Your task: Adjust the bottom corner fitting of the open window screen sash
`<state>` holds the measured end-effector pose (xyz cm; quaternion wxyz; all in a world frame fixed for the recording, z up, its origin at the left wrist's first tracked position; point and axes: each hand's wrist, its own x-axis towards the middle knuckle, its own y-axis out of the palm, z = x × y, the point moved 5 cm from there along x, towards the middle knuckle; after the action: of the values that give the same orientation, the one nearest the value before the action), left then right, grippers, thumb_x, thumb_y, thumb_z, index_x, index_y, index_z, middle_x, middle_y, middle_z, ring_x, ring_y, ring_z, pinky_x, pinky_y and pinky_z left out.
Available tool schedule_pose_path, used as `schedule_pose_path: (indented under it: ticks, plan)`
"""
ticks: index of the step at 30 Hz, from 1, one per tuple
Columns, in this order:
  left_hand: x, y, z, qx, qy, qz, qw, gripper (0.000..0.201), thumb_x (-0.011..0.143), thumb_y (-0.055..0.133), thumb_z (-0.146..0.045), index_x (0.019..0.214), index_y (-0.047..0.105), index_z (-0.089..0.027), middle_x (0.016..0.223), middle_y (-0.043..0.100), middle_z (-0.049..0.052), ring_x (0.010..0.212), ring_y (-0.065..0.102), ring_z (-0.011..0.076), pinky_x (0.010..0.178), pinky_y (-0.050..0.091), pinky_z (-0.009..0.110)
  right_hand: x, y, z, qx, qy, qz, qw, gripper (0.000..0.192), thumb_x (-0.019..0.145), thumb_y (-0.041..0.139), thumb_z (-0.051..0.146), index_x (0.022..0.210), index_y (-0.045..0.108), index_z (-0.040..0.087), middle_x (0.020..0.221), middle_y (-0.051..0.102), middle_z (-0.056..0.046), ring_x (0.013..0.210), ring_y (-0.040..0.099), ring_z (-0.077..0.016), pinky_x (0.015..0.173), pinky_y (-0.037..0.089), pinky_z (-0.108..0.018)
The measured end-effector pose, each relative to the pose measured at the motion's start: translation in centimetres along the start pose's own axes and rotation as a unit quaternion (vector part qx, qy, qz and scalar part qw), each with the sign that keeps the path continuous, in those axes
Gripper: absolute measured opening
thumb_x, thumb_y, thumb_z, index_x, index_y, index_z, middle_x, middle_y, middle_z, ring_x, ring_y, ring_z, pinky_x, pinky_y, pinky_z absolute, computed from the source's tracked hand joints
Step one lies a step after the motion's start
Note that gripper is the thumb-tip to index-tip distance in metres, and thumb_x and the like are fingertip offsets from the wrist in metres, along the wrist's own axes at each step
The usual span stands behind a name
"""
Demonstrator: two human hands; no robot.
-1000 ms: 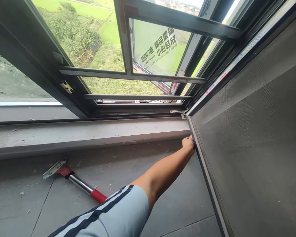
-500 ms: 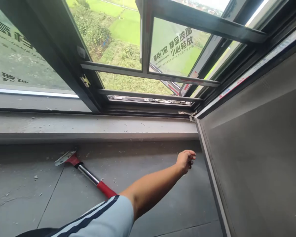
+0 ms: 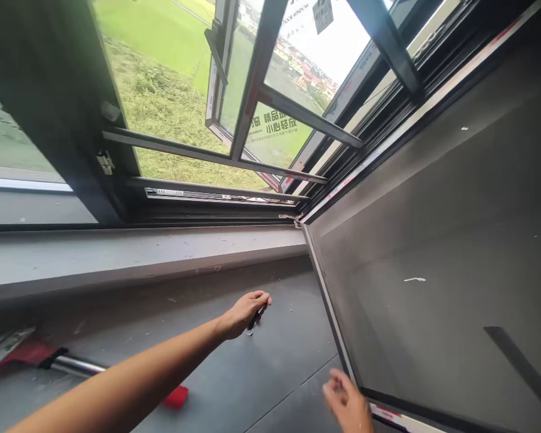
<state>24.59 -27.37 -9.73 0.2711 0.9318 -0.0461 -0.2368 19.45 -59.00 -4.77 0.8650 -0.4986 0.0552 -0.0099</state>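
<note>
Fingers of our left hand (image 3: 244, 313) curl around a small dark tool (image 3: 255, 319).
Our left arm reaches out over the grey floor (image 3: 261, 373) below the sill (image 3: 139, 255). Our right hand (image 3: 348, 404) is blurred, fingers loosely spread, at the lower frame edge of the mesh screen (image 3: 433, 252), just right of them. Behind our left forearm lies a red-handled scraper (image 3: 72, 365).
</note>
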Motion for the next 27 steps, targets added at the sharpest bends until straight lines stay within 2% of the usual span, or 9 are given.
schedule_pose_path:
  ticks: [2, 4, 6, 10, 13, 17, 23, 25, 27]
  plan:
    - [-2.0, -0.5, -1.2, 0.020, 0.014, -0.002, 1.000, 0.043, 0.069, 0.058, -0.060, 0.069, 0.045, -0.018, 0.053, 0.035, -0.008, 0.046, 0.030, 0.0049, 0.045, 0.020, 0.020, 2.5, -2.4, 2.7, 0.001, -0.042, -0.004, 0.999, 0.060, 0.065, 0.054, 0.073, 0.094, 0.063, 0.021, 0.079, 0.065, -0.003, 0.061, 0.059, -0.0160, 0.062, 0.051, -0.029]
    - [-3.8, -1.0, -2.1, 0.030, 0.015, -0.021, 0.999, 0.043, 0.071, 0.053, -0.059, 0.065, 0.038, -0.020, 0.051, 0.032, -0.009, 0.045, 0.027, 0.0047, 0.045, 0.019, 0.020, 4.4, -4.5, 6.1, -0.007, -0.077, -0.020, 0.997, 0.058, 0.066, 0.057, 0.066, 0.099, 0.063, 0.020, 0.085, 0.066, -0.005, 0.066, 0.060, -0.0157, 0.064, 0.051, -0.027]
    - [-5.2, -1.3, -2.5, 0.034, 0.008, -0.039, 0.999, 0.040, 0.074, 0.051, -0.055, 0.064, 0.035, -0.020, 0.049, 0.032, -0.009, 0.042, 0.026, 0.0045, 0.044, 0.018, 0.020, 5.0, -4.5, 9.3, -0.009, -0.088, -0.001, 0.996, 0.056, 0.068, 0.059, 0.062, 0.102, 0.063, 0.018, 0.085, 0.065, -0.005, 0.068, 0.060, -0.0148, 0.064, 0.051, -0.025]
    - [-7.0, -0.1, -1.8, 0.012, -0.007, -0.051, 0.999, 0.029, 0.076, 0.053, -0.037, 0.057, 0.042, -0.018, 0.044, 0.041, -0.005, 0.040, 0.036, 0.0067, 0.043, 0.023, 0.021, 2.5, 1.1, 14.8, 0.076, -0.105, 0.091, 0.987, 0.062, 0.066, 0.065, 0.059, 0.109, 0.059, 0.015, 0.085, 0.064, -0.005, 0.063, 0.058, -0.0133, 0.059, 0.051, -0.025]
    - [-7.6, 2.0, -0.7, -0.017, -0.023, -0.047, 0.998, 0.023, 0.076, 0.049, -0.025, 0.055, 0.045, -0.018, 0.042, 0.042, -0.004, 0.038, 0.037, 0.0080, 0.041, 0.028, 0.022, 0.3, 5.2, 17.5, 0.140, -0.123, 0.120, 0.975, 0.066, 0.060, 0.072, 0.055, 0.111, 0.059, 0.015, 0.089, 0.064, -0.006, 0.067, 0.059, -0.0140, 0.060, 0.051, -0.026]
    - [-8.2, 3.5, 0.2, -0.069, -0.043, -0.044, 0.996, 0.014, 0.076, 0.043, -0.019, 0.063, 0.046, -0.018, 0.042, 0.043, -0.005, 0.038, 0.040, 0.0086, 0.040, 0.031, 0.021, -0.2, 7.0, 18.1, 0.203, -0.056, 0.125, 0.969, 0.064, 0.056, 0.073, 0.057, 0.102, 0.063, 0.014, 0.087, 0.066, -0.009, 0.070, 0.060, -0.0181, 0.055, 0.050, -0.026]
    - [-9.0, 2.6, 1.3, -0.061, -0.084, -0.050, 0.993, 0.022, 0.082, 0.036, -0.017, 0.066, 0.051, -0.013, 0.049, 0.049, -0.001, 0.038, 0.045, 0.0093, 0.042, 0.039, 0.022, -0.1, 8.2, 17.0, 0.137, -0.016, 0.146, 0.980, 0.044, 0.060, 0.071, 0.054, 0.084, 0.068, 0.018, 0.075, 0.065, -0.005, 0.064, 0.058, -0.0154, 0.052, 0.048, -0.023]
    - [-8.8, 1.7, 2.0, -0.096, -0.090, -0.079, 0.988, 0.017, 0.082, 0.036, -0.014, 0.082, 0.053, -0.011, 0.055, 0.050, -0.002, 0.041, 0.046, 0.0086, 0.043, 0.040, 0.021, 1.6, 9.7, 16.4, 0.135, -0.002, 0.175, 0.975, 0.036, 0.059, 0.075, 0.048, 0.082, 0.068, 0.021, 0.074, 0.065, -0.005, 0.061, 0.057, -0.0144, 0.051, 0.048, -0.022]
    - [-8.4, 0.6, 2.7, -0.139, -0.084, -0.109, 0.981, 0.023, 0.083, 0.033, -0.010, 0.099, 0.050, -0.011, 0.061, 0.050, -0.003, 0.043, 0.045, 0.0072, 0.045, 0.041, 0.021, 5.3, 11.7, 15.7, 0.224, 0.048, 0.209, 0.951, 0.034, 0.057, 0.077, 0.038, 0.085, 0.067, 0.021, 0.074, 0.064, -0.006, 0.056, 0.055, -0.0128, 0.044, 0.045, -0.021]
